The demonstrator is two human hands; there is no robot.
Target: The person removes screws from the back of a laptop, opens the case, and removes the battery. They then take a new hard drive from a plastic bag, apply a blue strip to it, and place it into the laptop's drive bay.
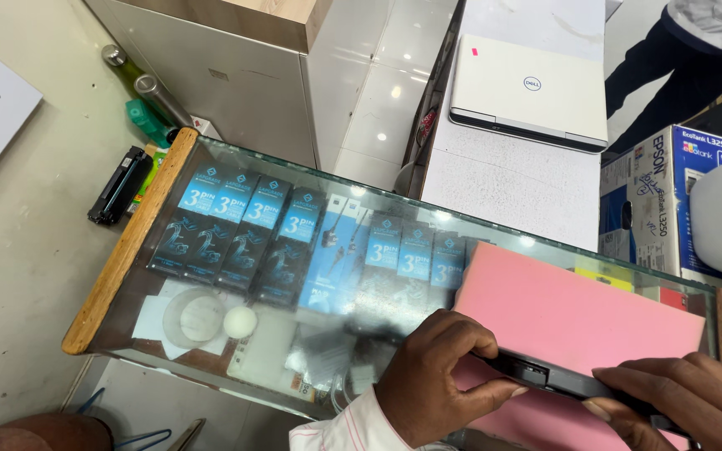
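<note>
A long black bar-shaped part (557, 380) lies across a pink foam pad (570, 313) on a glass counter (294, 167). My left hand (440, 376) grips the bar's left end, thumb pressed against it. My right hand (683, 397) rests on the bar's right end at the lower right edge of the view, fingers curled over it. A white sleeve cuff shows at my left wrist.
Under the glass lie several blue and black cable packs (236, 225) and a clear round disc (194, 317). A white closed laptop (532, 88) sits on a white table beyond. A printer box (670, 196), a black cartridge (119, 184) and bottles (144, 96) stand around; another person's legs (670, 67) are at the top right.
</note>
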